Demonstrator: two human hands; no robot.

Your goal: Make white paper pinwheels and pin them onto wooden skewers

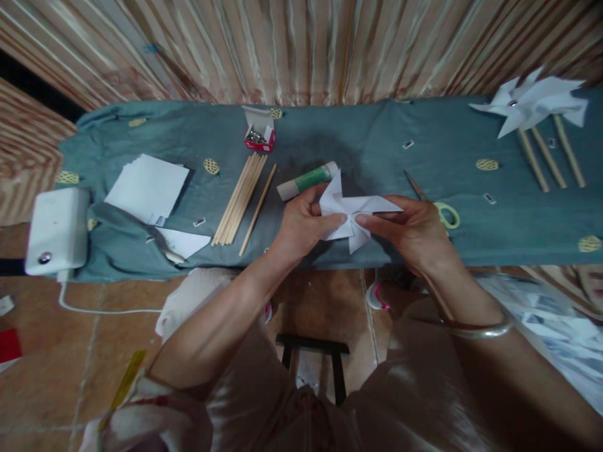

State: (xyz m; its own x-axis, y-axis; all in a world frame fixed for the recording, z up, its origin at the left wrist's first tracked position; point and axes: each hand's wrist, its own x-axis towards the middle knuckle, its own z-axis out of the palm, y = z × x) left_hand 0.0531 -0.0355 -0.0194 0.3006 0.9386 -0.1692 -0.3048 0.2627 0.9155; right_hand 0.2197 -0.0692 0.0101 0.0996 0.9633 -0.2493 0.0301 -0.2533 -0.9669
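A white paper pinwheel point(354, 206) is held between both hands above the near edge of the cloth-covered table. My left hand point(306, 221) pinches its left side, the thumb pressing close to the centre. From the right, my right hand point(417, 232) grips another blade, its thumb also at the middle where the folded tips meet. Just behind my left hand lies a green and white glue stick point(308, 181). Scissors with pale green handles point(446, 215) lie beyond my right hand, partly hidden by it.
Wooden sticks point(240, 199) lie left of my hands, below a small red box of metal pins point(259, 135). Farther left are stacked white paper squares point(148, 188) and a white power bank point(57, 231) with a cable. Finished pinwheels on sticks point(534, 107) rest at the far right.
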